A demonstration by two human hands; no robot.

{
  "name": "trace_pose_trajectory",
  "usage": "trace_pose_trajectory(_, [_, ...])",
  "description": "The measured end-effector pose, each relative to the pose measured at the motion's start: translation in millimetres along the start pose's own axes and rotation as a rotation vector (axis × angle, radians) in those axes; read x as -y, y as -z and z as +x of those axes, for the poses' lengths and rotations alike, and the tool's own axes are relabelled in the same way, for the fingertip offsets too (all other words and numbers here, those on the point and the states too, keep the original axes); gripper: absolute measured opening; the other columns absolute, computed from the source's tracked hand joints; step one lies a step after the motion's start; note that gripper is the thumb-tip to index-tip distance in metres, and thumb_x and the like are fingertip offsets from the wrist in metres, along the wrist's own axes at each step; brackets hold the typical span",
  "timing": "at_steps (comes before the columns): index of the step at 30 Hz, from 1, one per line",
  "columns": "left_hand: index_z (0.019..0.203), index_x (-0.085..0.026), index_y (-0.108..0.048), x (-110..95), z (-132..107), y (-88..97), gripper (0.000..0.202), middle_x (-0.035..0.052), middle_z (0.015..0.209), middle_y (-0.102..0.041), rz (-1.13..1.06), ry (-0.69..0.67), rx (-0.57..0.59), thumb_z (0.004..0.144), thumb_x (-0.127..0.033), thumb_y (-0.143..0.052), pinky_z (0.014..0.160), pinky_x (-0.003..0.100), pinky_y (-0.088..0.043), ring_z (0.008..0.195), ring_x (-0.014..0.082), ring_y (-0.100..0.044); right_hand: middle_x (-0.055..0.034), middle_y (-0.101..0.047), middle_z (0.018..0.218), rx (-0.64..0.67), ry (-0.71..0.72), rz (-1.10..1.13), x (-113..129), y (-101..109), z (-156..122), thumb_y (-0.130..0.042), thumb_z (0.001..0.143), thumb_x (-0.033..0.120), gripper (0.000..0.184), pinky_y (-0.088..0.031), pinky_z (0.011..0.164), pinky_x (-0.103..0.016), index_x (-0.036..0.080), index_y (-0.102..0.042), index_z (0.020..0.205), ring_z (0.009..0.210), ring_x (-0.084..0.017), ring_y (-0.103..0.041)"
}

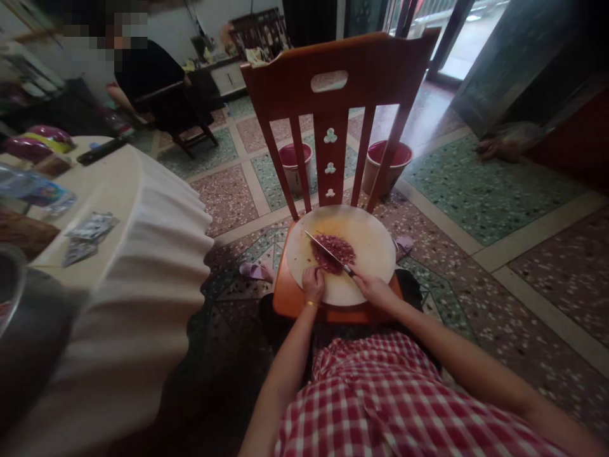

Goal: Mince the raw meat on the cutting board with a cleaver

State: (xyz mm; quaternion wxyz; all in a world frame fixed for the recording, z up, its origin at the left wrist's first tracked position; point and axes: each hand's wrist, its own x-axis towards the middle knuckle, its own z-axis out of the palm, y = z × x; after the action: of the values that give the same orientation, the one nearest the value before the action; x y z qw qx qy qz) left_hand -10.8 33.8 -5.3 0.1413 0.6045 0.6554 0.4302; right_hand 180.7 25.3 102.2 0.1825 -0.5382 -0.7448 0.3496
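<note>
A round white cutting board (373,238) lies on the seat of a wooden chair (281,301) in front of me. Dark red chopped meat (341,244), cut fine, is heaped near its middle. My right hand (373,291) grips the handle of a knife (328,251), whose blade slants up and left across the meat. Close to the meat's near left edge, my left hand (313,284) rests on the board with its fingers curled in. Whether anything is inside those fingers is hidden.
Two buckets (387,166) stand on the floor behind the chair back. On the left is a cloth-covered table (157,209) with a plastic bottle (35,187), foil packets (90,236) and a metal bowl (28,317). Farther back, a person (147,73) sits on a chair.
</note>
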Motion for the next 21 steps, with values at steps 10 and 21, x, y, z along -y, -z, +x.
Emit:
trace_pose_trajectory(10, [0.086, -0.016, -0.057, 2, 0, -0.8, 0.019, 0.0056, 0.08, -0.059, -0.012, -0.013, -0.02, 0.082, -0.018, -0.039, 0.075, 0.03, -0.041, 0.08, 0.0154, -0.051, -0.0072, -0.056, 0.117, -0.025, 0.029, 0.009, 1, -1, -3, -0.033, 0.088, 0.031, 0.043, -0.039, 0.092, -0.036, 0.02, -0.04, 0.129, 0.108, -0.021, -0.05])
trace_pose_trajectory(21, [0.086, -0.016, -0.057, 4, 0, -2.0, 0.019, 0.006, 0.081, -0.059, -0.011, -0.007, -0.013, 0.081, -0.018, -0.038, 0.076, 0.03, -0.041, 0.081, 0.0156, -0.051, -0.0074, -0.053, 0.12, -0.047, 0.012, 0.079, -9, 0, -4, -0.034, 0.088, 0.032, 0.043, -0.037, 0.095, -0.037, 0.018, -0.043, 0.127, 0.111, -0.021, -0.047])
